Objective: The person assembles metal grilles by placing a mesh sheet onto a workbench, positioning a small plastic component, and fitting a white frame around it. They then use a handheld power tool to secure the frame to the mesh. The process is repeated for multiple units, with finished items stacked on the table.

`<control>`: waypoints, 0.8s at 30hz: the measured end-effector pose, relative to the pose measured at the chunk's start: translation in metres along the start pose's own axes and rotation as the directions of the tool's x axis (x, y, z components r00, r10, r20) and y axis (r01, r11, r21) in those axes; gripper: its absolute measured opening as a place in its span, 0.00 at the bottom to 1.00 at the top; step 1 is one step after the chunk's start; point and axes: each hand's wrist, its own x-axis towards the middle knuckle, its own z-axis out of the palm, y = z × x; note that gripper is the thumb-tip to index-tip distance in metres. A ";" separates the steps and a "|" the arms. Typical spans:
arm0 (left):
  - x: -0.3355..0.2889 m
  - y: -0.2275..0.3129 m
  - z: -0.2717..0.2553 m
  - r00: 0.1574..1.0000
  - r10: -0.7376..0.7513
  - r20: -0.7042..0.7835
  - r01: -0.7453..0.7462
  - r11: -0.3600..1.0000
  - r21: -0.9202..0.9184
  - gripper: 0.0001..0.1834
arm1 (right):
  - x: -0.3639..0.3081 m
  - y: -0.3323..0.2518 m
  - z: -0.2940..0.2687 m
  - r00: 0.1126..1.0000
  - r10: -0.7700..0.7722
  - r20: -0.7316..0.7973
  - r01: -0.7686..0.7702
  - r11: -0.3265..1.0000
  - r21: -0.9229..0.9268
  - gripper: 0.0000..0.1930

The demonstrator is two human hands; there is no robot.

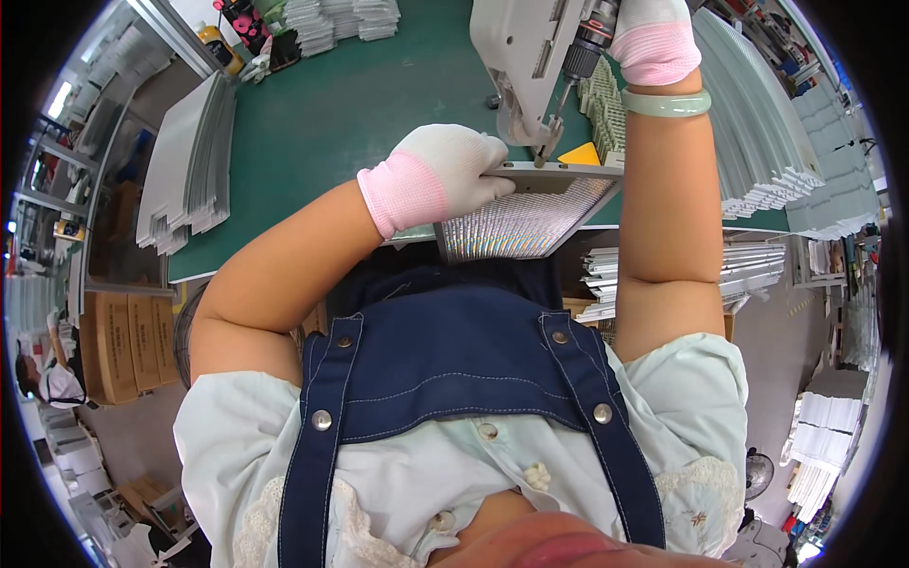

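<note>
Silvery-grey panel (530,222) at one o'clock seems mid-work beneath the screwdriving machine (524,57), left hand (450,170) pinching its edge; right hand (653,33), grip unclear.

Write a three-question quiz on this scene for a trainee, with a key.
1. Which hand touches the silvery panel?
2. True or false: the pale green bangle is on the left arm.
3. Choose: in the picture, the yellow piece lies (a) left of the white machine's tip, (b) right of it, (c) in the left hand.

Key: 1. left hand; 2. false, right arm; 3. b.
</note>
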 end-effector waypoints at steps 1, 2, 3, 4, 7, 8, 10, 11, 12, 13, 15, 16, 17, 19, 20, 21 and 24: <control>0.000 0.000 0.000 1.000 -0.007 0.020 0.007 1.000 0.006 0.16 | 0.000 0.001 0.004 1.000 0.012 0.008 -0.012 1.000 0.012 0.14; 0.001 -0.002 0.003 1.000 0.019 0.000 -0.019 1.000 0.021 0.16 | -0.002 0.001 0.010 1.000 0.009 0.006 -0.009 1.000 -0.007 0.13; 0.001 -0.006 0.007 0.999 0.042 -0.019 -0.042 0.998 0.037 0.16 | -0.005 0.001 0.018 1.000 0.007 0.006 -0.007 1.000 -0.023 0.13; 0.001 -0.008 0.010 0.997 0.066 -0.038 -0.064 0.996 0.054 0.17 | -0.005 0.002 0.024 1.000 0.004 0.007 -0.004 0.999 -0.039 0.13; 0.004 -0.008 0.010 0.995 0.073 -0.061 -0.075 0.997 -0.032 0.20 | 0.002 0.005 0.029 0.986 -0.128 0.106 0.145 0.975 -0.171 0.12; 0.005 -0.009 0.010 0.998 0.053 -0.028 -0.054 0.999 -0.006 0.22 | 0.003 0.005 0.032 0.980 -0.156 0.127 0.181 0.957 -0.225 0.12; 0.007 -0.012 0.008 0.999 0.016 0.034 -0.018 0.999 0.052 0.26 | 0.002 0.001 0.042 0.962 -0.211 0.172 0.258 0.908 -0.331 0.11; 0.007 -0.012 0.007 0.999 0.032 -0.003 -0.032 0.999 0.017 0.25 | -0.003 -0.002 0.047 0.957 -0.227 0.183 0.273 0.916 -0.293 0.11; 0.005 -0.010 0.007 0.998 0.048 -0.042 -0.049 0.999 -0.019 0.24 | -0.012 -0.005 0.054 0.951 -0.242 0.193 0.287 0.923 -0.258 0.11; 0.003 -0.008 0.007 0.995 0.063 -0.080 -0.067 0.996 -0.054 0.23 | -0.014 -0.006 0.054 0.949 -0.243 0.203 0.291 0.920 -0.261 0.11; 0.001 -0.006 0.004 0.994 0.071 -0.087 -0.075 0.996 -0.043 0.25 | -0.012 -0.008 0.052 0.947 -0.229 0.224 0.291 0.906 -0.307 0.12; 0.001 -0.006 0.004 0.993 0.076 -0.090 -0.080 0.996 -0.038 0.27 | -0.012 -0.008 0.051 0.946 -0.222 0.235 0.290 0.904 -0.315 0.12; 0.002 -0.007 0.005 0.992 0.085 -0.097 -0.088 0.996 -0.021 0.27 | -0.012 -0.008 0.051 0.945 -0.217 0.246 0.291 0.900 -0.324 0.12; 0.001 -0.010 0.007 0.990 0.094 -0.103 -0.093 0.996 0.013 0.28 | -0.015 -0.008 0.056 0.941 -0.209 0.266 0.278 0.927 -0.253 0.13; 0.000 -0.009 0.008 0.991 0.092 -0.099 -0.091 0.996 0.006 0.27 | -0.017 -0.007 0.058 0.942 -0.197 0.271 0.258 0.942 -0.212 0.13; 0.002 -0.009 0.006 0.991 0.093 -0.098 -0.093 0.996 0.003 0.27 | -0.019 -0.009 0.060 0.945 -0.176 0.275 0.227 0.960 -0.165 0.13; 0.003 -0.010 0.010 0.983 0.118 -0.140 -0.116 0.993 0.026 0.26 | -0.012 -0.005 0.053 0.944 -0.217 0.250 0.279 0.928 -0.245 0.14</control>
